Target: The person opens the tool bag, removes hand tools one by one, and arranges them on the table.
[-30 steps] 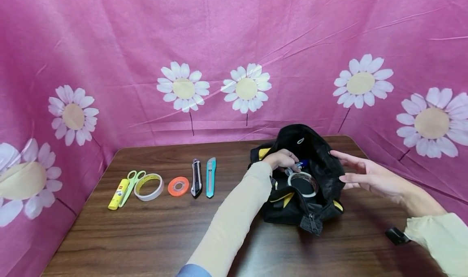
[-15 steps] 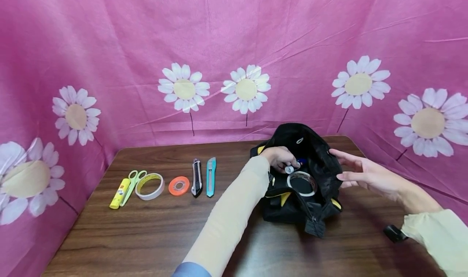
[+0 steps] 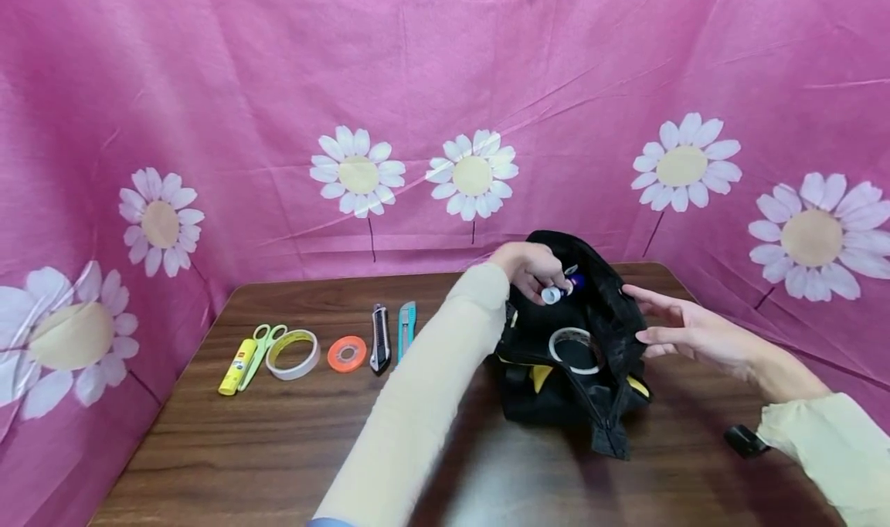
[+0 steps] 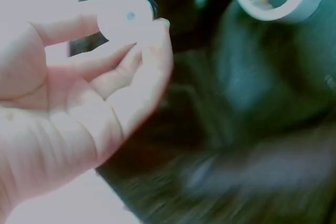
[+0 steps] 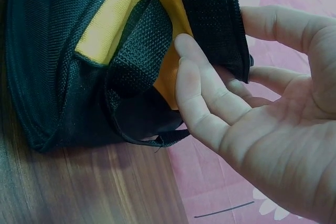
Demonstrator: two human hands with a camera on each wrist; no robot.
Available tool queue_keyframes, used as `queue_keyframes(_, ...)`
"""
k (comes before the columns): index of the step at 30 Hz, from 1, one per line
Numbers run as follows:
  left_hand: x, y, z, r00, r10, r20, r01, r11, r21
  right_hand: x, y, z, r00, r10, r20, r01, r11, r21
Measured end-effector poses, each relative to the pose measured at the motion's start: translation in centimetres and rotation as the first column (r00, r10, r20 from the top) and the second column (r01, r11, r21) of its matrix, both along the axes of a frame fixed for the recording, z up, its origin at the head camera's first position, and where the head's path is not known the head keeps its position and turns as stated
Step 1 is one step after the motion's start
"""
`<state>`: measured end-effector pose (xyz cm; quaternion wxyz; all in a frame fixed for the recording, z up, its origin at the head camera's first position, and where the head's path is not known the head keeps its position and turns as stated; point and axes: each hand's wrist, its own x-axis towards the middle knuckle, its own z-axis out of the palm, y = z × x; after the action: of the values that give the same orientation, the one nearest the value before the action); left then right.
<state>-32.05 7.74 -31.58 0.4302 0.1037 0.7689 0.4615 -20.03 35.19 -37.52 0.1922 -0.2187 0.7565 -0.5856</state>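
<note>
Above the opening of a black tool bag (image 3: 570,403), my left hand (image 3: 534,270) pinches a small blue tube with a white round end (image 3: 552,295). In the left wrist view, the tube's white end (image 4: 123,17) sits between thumb and fingers; the rest of it is mostly hidden. My right hand (image 3: 684,332) holds the bag's right rim. In the right wrist view, the thumb meets the zipper edge (image 5: 240,40) and the fingers lie on the bag's yellow-and-black side. A clear tape roll (image 3: 575,351) lies inside the bag, below my left hand.
Left of the bag, a row stands on the wooden table (image 3: 292,450): yellow glue stick (image 3: 238,366), green scissors (image 3: 259,353), white tape roll (image 3: 293,368), orange tape roll (image 3: 346,367), black cutter (image 3: 380,341) and teal cutter (image 3: 406,326). Pink cloth (image 3: 431,63) hangs behind.
My left hand has risen from inside the bag, bringing the blue tube with its white end up. The right hand stays on the rim. The bag's front zipper end has swung slightly right.
</note>
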Motion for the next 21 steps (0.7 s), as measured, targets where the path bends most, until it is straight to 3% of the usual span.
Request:
queue_keyframes(5, 0.3, -2.2, 3.0, 0.996, -0.001, -0.09, 0.013, 0.992, 0.126, -0.2, 0.1, 0.4, 1.0, -0.026, 0.0, 0.025, 0.999, 0.046)
queue_keyframes(10, 0.5, -4.7, 4.9, 0.993, 0.068, -0.099, -0.036, 0.954, 0.298, -0.2, 0.0, 0.3, 1.0, -0.026, 0.005, 0.026, 0.999, 0.043)
queue_keyframes(15, 0.7, -7.8, 5.7, 0.992, 0.106, -0.067, -0.068, 0.906, 0.419, -0.2, -0.1, 0.0, 0.999, -0.035, 0.02, 0.034, 0.999, 0.037)
queue_keyframes(21, 1.3, -11.7, 5.3, 0.987, 0.126, -0.099, -0.066, 0.883, 0.464, -0.3, -0.2, -0.1, 1.0, -0.009, -0.002, 0.009, 1.0, 0.026)
